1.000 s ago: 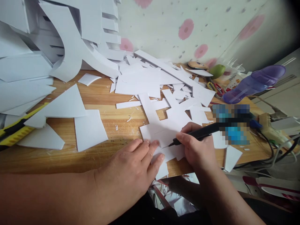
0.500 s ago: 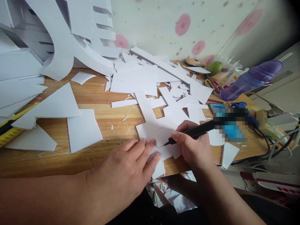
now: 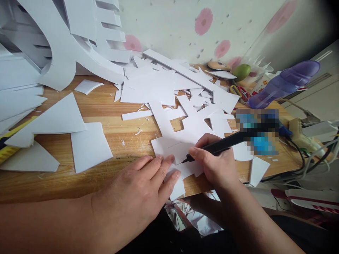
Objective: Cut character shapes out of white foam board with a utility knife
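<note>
My right hand (image 3: 215, 160) is closed around a black pen-shaped cutter (image 3: 222, 144), held at a slant with its thin tip pointing down and left. The tip touches a cut white foam board piece (image 3: 192, 139), at a short thin line near the piece's front part. Another short line shows a little farther back on it. My left hand (image 3: 143, 187) lies flat with fingers stretched out over the board's front left part, its fingertips just left of the tip. A small white scrap (image 3: 178, 190) lies by the left thumb at the table's edge. The cutter's rear end is blurred out.
White offcuts (image 3: 148, 86) pile up behind the board, and a curved white structure (image 3: 62, 67) stands at the back left. A yellow-and-black tool (image 3: 10, 150) lies partly under pieces at left. A purple bottle (image 3: 284, 84), scissors (image 3: 239, 92) and cables (image 3: 315, 158) are at right.
The cutter's tip has moved slightly left along the thin line, closer to my left fingers. The whole view has shifted a little. My left hand stays flat on the board.
</note>
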The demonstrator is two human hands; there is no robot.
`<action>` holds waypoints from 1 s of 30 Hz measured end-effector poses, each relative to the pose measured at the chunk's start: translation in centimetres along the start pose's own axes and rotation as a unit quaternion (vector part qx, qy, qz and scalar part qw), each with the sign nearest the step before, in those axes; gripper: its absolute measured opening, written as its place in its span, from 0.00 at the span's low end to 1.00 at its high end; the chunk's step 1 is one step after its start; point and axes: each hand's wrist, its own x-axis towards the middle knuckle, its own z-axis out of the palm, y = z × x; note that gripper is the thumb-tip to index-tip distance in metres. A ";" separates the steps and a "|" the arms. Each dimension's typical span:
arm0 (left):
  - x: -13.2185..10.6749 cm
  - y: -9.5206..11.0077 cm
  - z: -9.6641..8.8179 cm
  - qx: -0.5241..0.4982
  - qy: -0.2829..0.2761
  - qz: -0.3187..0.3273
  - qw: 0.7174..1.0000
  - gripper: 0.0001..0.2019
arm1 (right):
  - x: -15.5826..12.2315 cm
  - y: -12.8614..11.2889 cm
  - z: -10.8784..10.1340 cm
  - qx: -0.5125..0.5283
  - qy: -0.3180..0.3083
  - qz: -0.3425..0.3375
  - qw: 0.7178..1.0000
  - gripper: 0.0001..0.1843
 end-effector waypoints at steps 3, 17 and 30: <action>-0.1 0.1 -0.1 -0.003 -0.005 0.004 1.000 0.18 | 0.1 0.6 -0.1 0.029 0.010 -0.008 0.999 0.12; 0.0 0.1 -0.8 0.025 0.012 -0.004 1.000 0.19 | 0.0 0.2 -0.1 0.014 0.004 0.002 1.000 0.13; 0.2 0.0 -1.2 0.024 -0.012 -0.008 1.000 0.24 | -0.2 -0.9 0.0 -0.014 -0.003 0.008 1.000 0.12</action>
